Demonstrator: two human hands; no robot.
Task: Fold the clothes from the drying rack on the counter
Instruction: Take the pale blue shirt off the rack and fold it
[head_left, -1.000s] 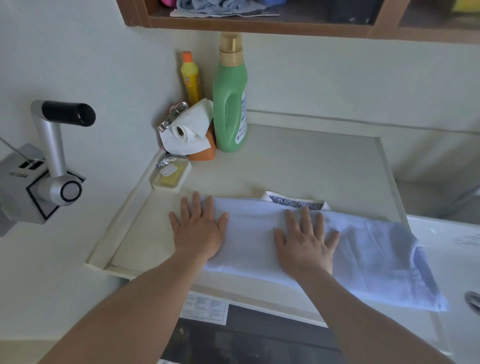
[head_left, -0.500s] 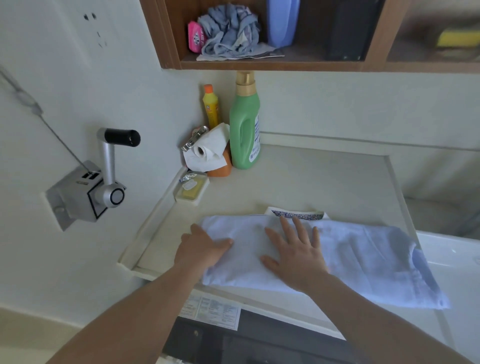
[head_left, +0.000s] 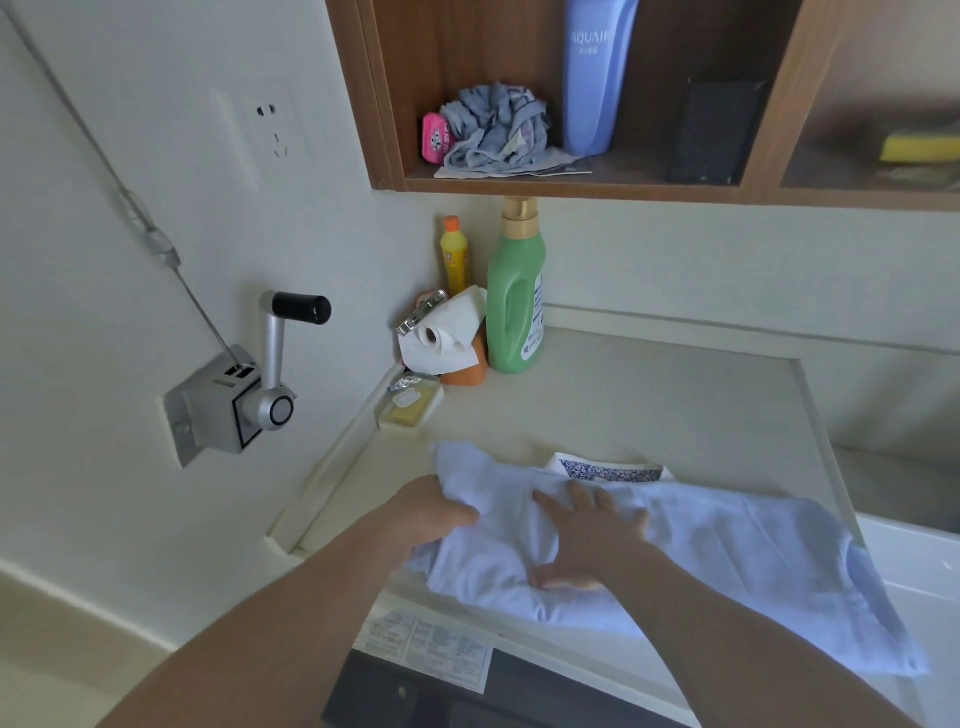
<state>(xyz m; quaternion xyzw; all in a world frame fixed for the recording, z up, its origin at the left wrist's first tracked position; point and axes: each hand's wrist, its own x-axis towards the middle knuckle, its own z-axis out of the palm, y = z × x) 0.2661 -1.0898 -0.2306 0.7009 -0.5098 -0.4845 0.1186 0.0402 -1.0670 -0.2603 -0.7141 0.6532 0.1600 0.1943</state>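
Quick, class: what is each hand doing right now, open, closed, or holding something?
Left hand: gripping the left end of the pale blue cloth.
Right hand: open, pressed flat on the cloth.

1. Left hand: fingertips hidden under lifted cloth.
2. Patterned item: mostly covered by cloth, can't ID.
3. Yellow thing on shelf: blurred, cut by right edge.
4. Label text too small to read.
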